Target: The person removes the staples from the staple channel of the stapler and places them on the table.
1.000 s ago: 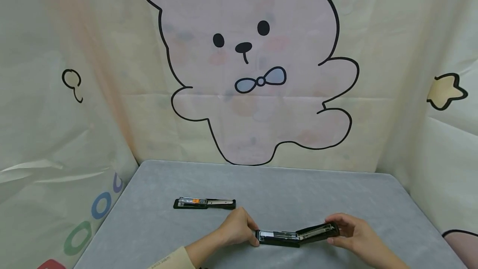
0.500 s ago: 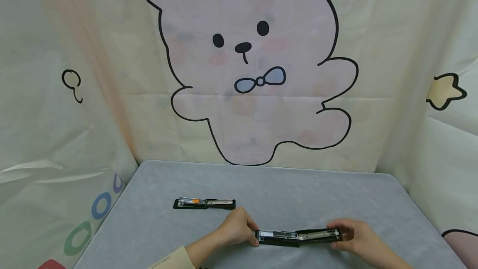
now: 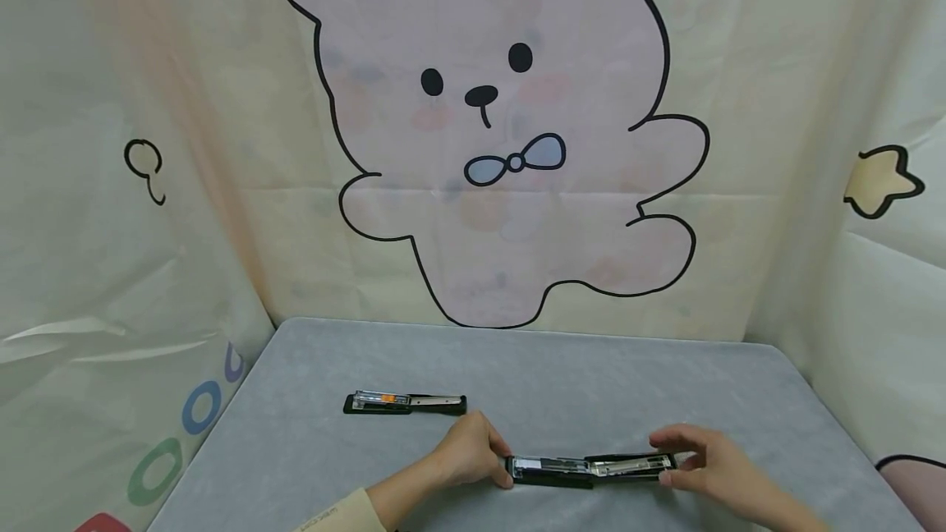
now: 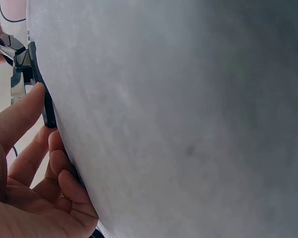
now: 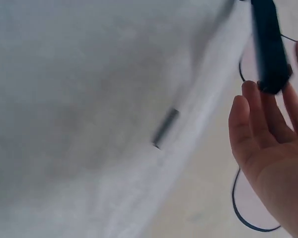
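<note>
Near the front of the table, a black stapler [image 3: 550, 470] is unfolded almost flat, its metal magazine showing. My left hand [image 3: 473, 450] pinches the stapler's left end; in the left wrist view, the thumb lies along the black base [image 4: 48, 111]. At the right end, my right hand [image 3: 713, 466] has its fingers and thumb spread around the stapler tip. In the right wrist view, that hand's fingers are loosely bent beside the dark arm end [image 5: 270, 54], with the thumb apart from it.
A second stapler [image 3: 405, 402], also unfolded, with an orange part, lies farther back to the left on the grey table [image 3: 591, 384]. In the right wrist view a small dark bar [image 5: 165, 129] lies on the cloth. A printed curtain [image 3: 739, 269] hangs behind the table.
The stapler's right arm has swung down from a raised angle to nearly flat. My right hand has loosened its grip, its fingers spreading. The left hand stays put.
</note>
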Motion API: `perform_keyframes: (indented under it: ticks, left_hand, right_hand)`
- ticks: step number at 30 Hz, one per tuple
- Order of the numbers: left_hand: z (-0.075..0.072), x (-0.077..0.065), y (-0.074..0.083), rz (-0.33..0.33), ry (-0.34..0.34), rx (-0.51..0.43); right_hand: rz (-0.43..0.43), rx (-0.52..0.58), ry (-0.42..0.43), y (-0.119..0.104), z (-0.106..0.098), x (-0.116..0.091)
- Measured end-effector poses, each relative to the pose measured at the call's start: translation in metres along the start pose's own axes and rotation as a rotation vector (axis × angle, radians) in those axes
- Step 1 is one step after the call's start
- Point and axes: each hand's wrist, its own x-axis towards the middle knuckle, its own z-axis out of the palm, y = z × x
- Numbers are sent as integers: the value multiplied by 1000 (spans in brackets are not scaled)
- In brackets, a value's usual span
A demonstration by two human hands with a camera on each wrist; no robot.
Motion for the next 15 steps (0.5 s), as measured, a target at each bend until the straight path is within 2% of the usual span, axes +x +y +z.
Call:
perform_keyframes:
  ticks: [3, 7, 15]
  left_hand:
    - [0, 0, 0, -10, 2, -2]
    - [0, 0, -1, -7, 9, 0]
    - [0, 0, 1, -13, -2, 8]
  right_hand:
    - [-14, -36, 32, -15, -4, -2]
    - [22, -13, 69, -33, -6, -2]
    - [91, 107, 196, -54, 14, 2]
